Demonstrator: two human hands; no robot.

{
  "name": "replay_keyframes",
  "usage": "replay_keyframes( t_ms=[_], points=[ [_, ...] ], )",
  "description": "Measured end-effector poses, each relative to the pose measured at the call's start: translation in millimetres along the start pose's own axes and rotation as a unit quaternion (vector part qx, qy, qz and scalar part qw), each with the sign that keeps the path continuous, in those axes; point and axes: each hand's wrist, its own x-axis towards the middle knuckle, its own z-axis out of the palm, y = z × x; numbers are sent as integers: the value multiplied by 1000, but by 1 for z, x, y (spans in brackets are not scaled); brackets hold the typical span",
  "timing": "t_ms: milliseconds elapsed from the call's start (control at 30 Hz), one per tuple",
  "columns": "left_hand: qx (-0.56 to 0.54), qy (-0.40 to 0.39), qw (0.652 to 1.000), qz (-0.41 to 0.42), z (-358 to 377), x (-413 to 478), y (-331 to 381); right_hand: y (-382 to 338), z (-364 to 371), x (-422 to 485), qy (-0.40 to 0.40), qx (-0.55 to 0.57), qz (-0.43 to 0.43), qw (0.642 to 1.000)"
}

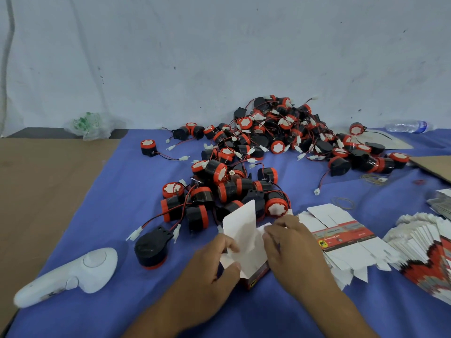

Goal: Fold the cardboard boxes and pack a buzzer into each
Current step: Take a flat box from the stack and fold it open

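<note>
A small cardboard box (pixel 246 240), white inside with a red and black printed outside, stands on the blue cloth with its top flaps up. My left hand (pixel 212 262) grips its left flap and wall. My right hand (pixel 290 242) pinches the right flap, fingers curled over it. Behind the box lies a large heap of black and red buzzers (pixel 268 142) with red and black wires and white plugs. One black buzzer (pixel 151 247) lies alone left of the box. Flat unfolded boxes (pixel 341 235) are stacked at the right.
A white hand controller (pixel 70 274) lies at the front left. More fanned flat boxes (pixel 429 247) fill the right edge. Rubber bands (pixel 344 202), a brown cardboard sheet (pixel 434 167), a water bottle (pixel 410 126) and a plastic bag (pixel 90 124) lie toward the back wall.
</note>
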Motion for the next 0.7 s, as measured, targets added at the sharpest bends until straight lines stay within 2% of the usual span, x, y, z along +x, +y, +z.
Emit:
replay_keyframes(
  t_ms=[100, 200, 267, 333, 400, 500, 567, 633, 700],
  points=[
    [93, -93, 991, 11, -3, -1, -11, -3, -7, -2, -66, -84, 17, 994],
    [218, -117, 967, 62, 0, 2, -19, -11, -7, -6, -91, -149, 21, 984],
    [297, -114, 944, 89, 1, 2, -23, -11, -5, -7, -106, -120, 37, 986],
    [259, -126, 954, 80, 3, 0, -27, -8, -6, -4, -106, -77, 54, 990],
    [155, -145, 977, 21, 3, 0, -20, -7, -7, -3, -114, -16, 59, 992],
    [36, -63, 997, -18, 2, 3, -16, -10, -8, -5, -139, 23, 29, 990],
    [50, -16, 998, -23, -3, 7, -19, -6, -16, 3, -140, 11, 31, 990],
    [59, -15, 997, -40, -10, 8, -25, 0, -28, 22, -110, 21, 38, 993],
    [61, -31, 996, -60, -13, 8, -28, 0, -37, 47, -71, 86, 57, 992]
  ],
)
